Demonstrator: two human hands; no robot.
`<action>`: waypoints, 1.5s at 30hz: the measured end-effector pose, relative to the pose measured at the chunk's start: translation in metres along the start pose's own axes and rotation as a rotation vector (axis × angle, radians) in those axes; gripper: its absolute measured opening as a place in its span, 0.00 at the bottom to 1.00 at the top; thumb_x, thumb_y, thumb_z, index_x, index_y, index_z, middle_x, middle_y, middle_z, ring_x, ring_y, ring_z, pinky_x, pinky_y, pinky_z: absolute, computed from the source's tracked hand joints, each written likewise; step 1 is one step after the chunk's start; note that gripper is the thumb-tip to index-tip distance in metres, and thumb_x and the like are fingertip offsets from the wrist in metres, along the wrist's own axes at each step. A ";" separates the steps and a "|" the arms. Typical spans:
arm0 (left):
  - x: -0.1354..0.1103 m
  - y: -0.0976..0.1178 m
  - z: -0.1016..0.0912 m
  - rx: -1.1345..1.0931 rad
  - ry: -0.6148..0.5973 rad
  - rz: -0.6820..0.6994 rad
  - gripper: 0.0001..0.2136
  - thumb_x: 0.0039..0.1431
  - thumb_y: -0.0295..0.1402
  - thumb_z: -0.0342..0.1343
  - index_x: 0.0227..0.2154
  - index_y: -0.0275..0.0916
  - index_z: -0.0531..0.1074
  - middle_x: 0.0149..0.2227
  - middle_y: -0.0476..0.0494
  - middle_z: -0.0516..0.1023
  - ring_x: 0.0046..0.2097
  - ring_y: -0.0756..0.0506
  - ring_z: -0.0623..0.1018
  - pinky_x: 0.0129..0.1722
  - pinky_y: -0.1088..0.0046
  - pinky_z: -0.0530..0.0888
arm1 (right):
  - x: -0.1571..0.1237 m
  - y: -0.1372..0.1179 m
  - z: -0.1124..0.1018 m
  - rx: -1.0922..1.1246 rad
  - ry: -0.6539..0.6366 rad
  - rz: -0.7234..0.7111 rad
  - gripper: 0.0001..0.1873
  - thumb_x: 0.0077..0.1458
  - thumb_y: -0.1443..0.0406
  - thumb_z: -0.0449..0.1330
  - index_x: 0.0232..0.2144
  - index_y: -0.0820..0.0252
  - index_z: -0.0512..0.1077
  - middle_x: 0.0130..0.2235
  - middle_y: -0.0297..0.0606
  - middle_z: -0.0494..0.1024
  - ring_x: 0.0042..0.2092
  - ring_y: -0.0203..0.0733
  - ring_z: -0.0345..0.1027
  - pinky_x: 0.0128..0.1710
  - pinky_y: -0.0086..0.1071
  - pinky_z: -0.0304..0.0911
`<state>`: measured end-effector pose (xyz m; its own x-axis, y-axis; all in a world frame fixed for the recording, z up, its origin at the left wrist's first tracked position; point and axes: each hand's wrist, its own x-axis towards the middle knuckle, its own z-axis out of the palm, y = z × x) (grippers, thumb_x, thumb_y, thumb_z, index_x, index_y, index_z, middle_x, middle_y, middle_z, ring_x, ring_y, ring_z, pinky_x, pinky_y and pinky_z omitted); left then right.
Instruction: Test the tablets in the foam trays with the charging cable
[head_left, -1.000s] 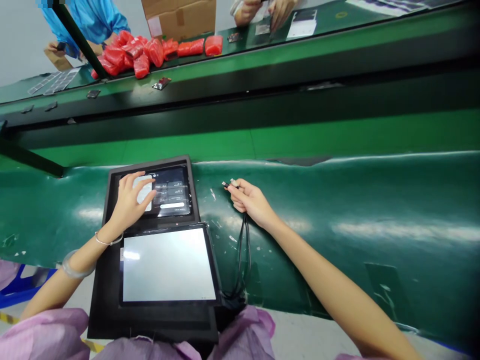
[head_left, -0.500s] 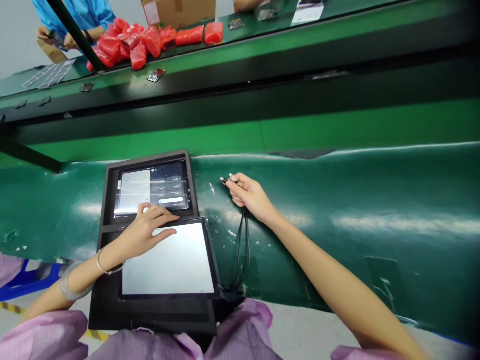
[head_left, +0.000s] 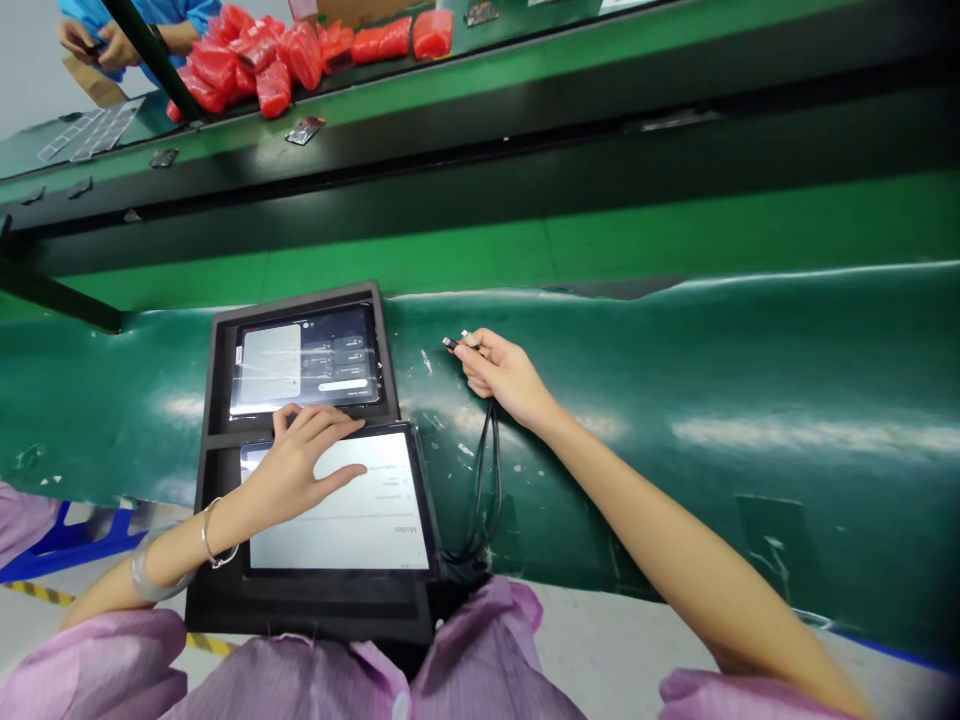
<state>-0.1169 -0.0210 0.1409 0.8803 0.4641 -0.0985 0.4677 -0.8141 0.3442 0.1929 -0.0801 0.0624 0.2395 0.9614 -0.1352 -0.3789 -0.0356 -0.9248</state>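
My left hand [head_left: 311, 455] lies over the upper part of the near tablet [head_left: 337, 545], fingers apart, fingertips at its far edge. That tablet's screen is lit white, with upside-down text reading "Modes". A second tablet [head_left: 307, 360] with a dark interface and a pale panel lies in the far compartment of a black foam tray [head_left: 214, 380]. To the right, above the mat, my right hand [head_left: 499, 375] pinches two cable plugs [head_left: 457, 342], one dark and one light. From that hand the black cables [head_left: 491, 480] hang in a loop down to the table's near edge.
A green mat [head_left: 675, 380] covers the table. Behind it runs a green and black conveyor or ledge [head_left: 480, 130], bearing red wrapped packages [head_left: 277, 60] and a small silvery packet [head_left: 305, 130]. A dark post [head_left: 154, 60] stands at left. Across from me, a person's hands [head_left: 101, 45] hold something small.
The near tablet's screen went from blank white to a page with text. My left hand shifted slightly right over it. My right hand still pinches the plugs; the whole view tilted slightly downward.
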 end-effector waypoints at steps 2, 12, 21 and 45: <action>-0.003 0.008 0.003 0.052 -0.052 0.063 0.35 0.63 0.57 0.53 0.67 0.43 0.56 0.63 0.35 0.67 0.64 0.34 0.63 0.62 0.49 0.49 | 0.000 0.000 0.000 -0.008 0.003 -0.003 0.21 0.51 0.51 0.71 0.29 0.54 0.64 0.20 0.21 0.57 0.18 0.27 0.41 0.17 0.25 0.36; -0.018 0.035 0.013 0.238 0.054 0.527 0.32 0.59 0.59 0.57 0.63 0.56 0.65 0.70 0.43 0.55 0.72 0.28 0.45 0.66 0.37 0.39 | 0.000 0.002 -0.002 -0.027 -0.006 -0.001 0.21 0.52 0.51 0.70 0.30 0.56 0.65 0.20 0.22 0.57 0.18 0.27 0.42 0.17 0.26 0.36; -0.018 0.035 0.021 0.341 0.147 0.775 0.22 0.62 0.60 0.51 0.53 0.60 0.74 0.67 0.61 0.61 0.73 0.39 0.35 0.70 0.46 0.35 | 0.000 0.002 -0.002 -0.028 0.000 0.000 0.21 0.52 0.51 0.70 0.30 0.55 0.65 0.21 0.22 0.57 0.19 0.28 0.42 0.17 0.27 0.36; 0.109 -0.102 -0.042 0.198 0.181 -0.425 0.22 0.72 0.44 0.39 0.33 0.39 0.74 0.44 0.37 0.76 0.52 0.35 0.67 0.55 0.46 0.58 | 0.003 0.001 -0.007 -0.020 -0.035 0.027 0.22 0.53 0.50 0.69 0.31 0.54 0.63 0.21 0.20 0.56 0.18 0.27 0.40 0.17 0.27 0.34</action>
<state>-0.0720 0.1275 0.1339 0.5892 0.8077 -0.0219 0.8033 -0.5826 0.1238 0.1996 -0.0788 0.0588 0.1983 0.9690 -0.1476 -0.3663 -0.0664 -0.9281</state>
